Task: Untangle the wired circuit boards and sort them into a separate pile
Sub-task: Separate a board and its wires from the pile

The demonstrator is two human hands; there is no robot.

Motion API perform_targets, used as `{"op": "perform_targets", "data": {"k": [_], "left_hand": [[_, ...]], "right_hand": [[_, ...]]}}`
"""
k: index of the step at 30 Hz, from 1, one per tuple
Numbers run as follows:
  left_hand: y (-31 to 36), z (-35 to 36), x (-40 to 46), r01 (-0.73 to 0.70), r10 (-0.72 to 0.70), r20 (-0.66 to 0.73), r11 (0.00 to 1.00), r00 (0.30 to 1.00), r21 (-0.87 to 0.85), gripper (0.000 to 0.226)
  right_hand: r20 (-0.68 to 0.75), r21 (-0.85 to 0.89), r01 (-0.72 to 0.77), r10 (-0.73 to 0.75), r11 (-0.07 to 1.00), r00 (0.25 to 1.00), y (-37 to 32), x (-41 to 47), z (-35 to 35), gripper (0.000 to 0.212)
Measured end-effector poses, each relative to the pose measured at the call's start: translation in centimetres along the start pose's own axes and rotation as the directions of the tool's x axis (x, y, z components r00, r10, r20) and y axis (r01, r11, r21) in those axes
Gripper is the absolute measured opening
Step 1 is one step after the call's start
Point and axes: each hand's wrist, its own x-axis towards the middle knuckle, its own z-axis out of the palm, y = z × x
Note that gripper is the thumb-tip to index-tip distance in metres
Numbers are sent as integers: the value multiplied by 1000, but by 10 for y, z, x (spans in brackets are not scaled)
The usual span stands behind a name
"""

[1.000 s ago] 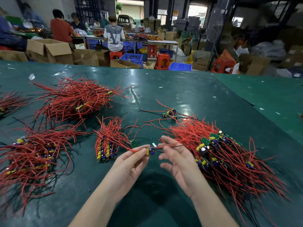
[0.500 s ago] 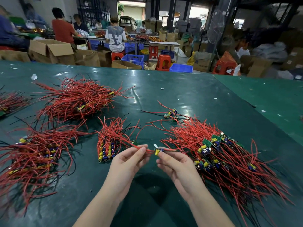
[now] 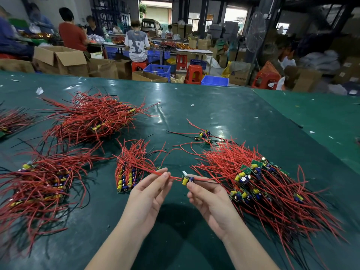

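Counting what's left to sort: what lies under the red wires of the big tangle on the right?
Under the tangled pile, green circuit boards with yellow and blue capacitors show through near its left side, plus black wires and the green table mat. Any boards buried deeper are covered, so they cannot be counted.

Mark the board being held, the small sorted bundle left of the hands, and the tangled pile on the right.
held board [image 3: 186, 179], head view, on its yellow capacitor.
small sorted bundle [image 3: 127, 179], head view, on the stacked boards.
tangled pile [image 3: 259, 184], head view, on its red wires.
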Motion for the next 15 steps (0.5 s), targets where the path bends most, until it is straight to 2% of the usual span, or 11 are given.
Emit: {"op": "perform_targets", "data": {"k": [5, 7, 11, 15], "left_hand": [[1, 3, 1, 71, -79, -66, 990, 995, -118, 15], [2, 5, 1, 116, -131, -70, 976, 989, -187, 13], [8, 6, -2, 223, -235, -1, 922, 972, -317, 12], [7, 4, -2, 209, -219, -9, 942, 976, -264, 12]], "right_hand": [[-37, -210, 192, -204, 958, 978, 2, 0, 1, 23], [-37, -243, 219, -234, 945, 971, 3, 1, 2, 22], [-17, -126, 126, -129, 984, 992, 2, 0, 3, 22], [-2, -37, 52, -52, 998, 999, -2, 0, 3, 17]]}}
